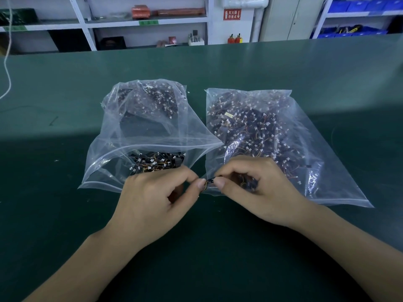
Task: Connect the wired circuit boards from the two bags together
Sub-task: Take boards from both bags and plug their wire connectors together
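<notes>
Two clear plastic bags lie side by side on the green table, each full of small black circuit boards with orange wires and white connectors. The left bag [152,127] gapes open toward me; the right bag [272,131] lies flatter. In front of their near edges my left hand [157,199] and my right hand [250,188] meet, thumbs and forefingers pinching a small black circuit board piece [209,182] between them. My fingers hide most of the piece and its wires.
The green table [65,214] stretches wide around the bags. A white cord [7,73] hangs at the far left. Behind the table's far edge stand white shelves [148,22] with boxes, and blue bins [359,7] at the right.
</notes>
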`<act>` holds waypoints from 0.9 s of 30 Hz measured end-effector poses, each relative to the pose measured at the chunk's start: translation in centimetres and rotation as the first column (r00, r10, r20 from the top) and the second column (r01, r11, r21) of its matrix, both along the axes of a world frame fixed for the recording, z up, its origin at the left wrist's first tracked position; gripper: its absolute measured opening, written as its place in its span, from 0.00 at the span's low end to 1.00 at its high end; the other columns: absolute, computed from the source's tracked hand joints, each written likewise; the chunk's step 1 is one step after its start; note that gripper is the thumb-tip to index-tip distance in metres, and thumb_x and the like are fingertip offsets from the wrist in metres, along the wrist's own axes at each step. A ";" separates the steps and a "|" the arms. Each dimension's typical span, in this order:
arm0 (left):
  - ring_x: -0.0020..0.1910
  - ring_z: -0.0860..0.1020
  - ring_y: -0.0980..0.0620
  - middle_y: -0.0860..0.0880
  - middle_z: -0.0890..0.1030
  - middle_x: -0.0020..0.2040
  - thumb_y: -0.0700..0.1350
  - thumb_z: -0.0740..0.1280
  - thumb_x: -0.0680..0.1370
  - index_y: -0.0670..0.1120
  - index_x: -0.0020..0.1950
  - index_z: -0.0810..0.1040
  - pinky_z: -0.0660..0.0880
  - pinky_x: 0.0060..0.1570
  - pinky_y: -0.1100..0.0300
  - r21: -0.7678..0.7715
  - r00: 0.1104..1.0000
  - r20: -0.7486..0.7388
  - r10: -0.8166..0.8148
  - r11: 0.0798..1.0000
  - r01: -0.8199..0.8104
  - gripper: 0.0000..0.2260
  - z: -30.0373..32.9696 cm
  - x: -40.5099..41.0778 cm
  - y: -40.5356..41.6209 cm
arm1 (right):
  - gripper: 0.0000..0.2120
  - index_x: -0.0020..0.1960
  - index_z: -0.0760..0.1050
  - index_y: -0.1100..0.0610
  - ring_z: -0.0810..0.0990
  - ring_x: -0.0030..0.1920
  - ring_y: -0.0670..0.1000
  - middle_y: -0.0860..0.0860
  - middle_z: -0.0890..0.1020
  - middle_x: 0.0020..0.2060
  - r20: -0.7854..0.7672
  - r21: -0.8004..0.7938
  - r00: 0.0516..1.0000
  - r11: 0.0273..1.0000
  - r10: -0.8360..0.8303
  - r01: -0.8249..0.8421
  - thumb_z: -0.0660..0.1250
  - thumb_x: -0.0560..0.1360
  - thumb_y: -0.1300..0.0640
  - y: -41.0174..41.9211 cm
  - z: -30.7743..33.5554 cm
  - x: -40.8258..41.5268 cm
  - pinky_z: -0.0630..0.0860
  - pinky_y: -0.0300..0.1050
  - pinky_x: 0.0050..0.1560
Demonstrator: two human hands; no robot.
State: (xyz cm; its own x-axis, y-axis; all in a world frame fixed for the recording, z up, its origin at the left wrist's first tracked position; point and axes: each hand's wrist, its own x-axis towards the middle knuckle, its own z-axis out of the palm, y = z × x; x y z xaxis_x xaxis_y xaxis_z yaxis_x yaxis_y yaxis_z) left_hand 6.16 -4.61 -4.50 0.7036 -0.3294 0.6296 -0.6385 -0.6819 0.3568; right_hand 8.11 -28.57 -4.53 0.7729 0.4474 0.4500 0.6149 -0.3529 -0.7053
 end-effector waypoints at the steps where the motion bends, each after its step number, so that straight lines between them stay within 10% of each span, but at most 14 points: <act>1: 0.29 0.70 0.60 0.62 0.69 0.30 0.53 0.67 0.84 0.52 0.43 0.83 0.72 0.27 0.55 0.007 1.000 0.002 -0.007 1.000 0.007 0.12 0.0 0.0 0.0 | 0.07 0.46 0.85 0.56 0.80 0.38 0.51 0.43 0.82 0.38 0.002 0.004 1.000 1.000 0.005 -0.005 0.72 0.82 0.57 0.0 0.0 0.0 0.74 0.41 0.40; 27: 0.28 0.70 0.60 0.57 0.70 0.29 0.51 0.69 0.82 0.50 0.40 0.82 0.71 0.25 0.54 0.023 0.998 0.000 -0.055 0.998 0.055 0.12 -0.1 -0.2 -0.4 | 0.07 0.44 0.85 0.57 0.80 0.37 0.47 0.42 0.82 0.37 0.014 -0.012 1.000 1.000 0.019 -0.019 0.73 0.81 0.58 -0.1 -0.2 0.2 0.71 0.33 0.41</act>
State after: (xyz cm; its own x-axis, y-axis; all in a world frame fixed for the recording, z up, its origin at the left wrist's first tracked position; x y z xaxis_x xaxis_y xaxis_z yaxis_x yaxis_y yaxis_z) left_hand 5.97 -4.97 -4.64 0.6834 -0.3823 0.6220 -0.6758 -0.6537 0.3407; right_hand 8.36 -28.67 -4.77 0.7578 0.4671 0.4556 0.6315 -0.3494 -0.6922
